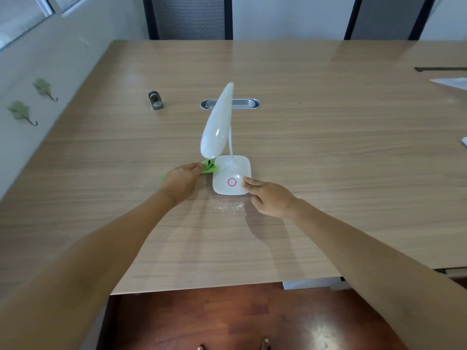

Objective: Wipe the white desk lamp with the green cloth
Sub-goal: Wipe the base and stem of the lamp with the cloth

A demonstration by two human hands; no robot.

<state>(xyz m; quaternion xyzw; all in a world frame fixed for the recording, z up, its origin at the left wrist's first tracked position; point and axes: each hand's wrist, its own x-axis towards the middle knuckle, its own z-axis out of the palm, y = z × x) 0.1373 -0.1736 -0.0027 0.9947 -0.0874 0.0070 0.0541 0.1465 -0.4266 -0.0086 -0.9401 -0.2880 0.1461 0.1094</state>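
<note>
The white desk lamp (217, 127) stands in the middle of the wooden table, its long head tilted toward me over a square base (232, 173) with a pink ring. My left hand (180, 181) grips the green cloth (209, 166), which is bunched against the base's left edge, under the lamp head's tip. A small green corner sticks out behind the hand. My right hand (270, 195) rests with its fingertips on the base's near right corner, fingers extended and holding nothing.
White dust specks (228, 206) lie just in front of the base. A small grey metal object (156, 100) and an oval cable port (249, 104) sit farther back. Two chairs stand beyond the table's far edge. Papers (452, 83) lie at the right.
</note>
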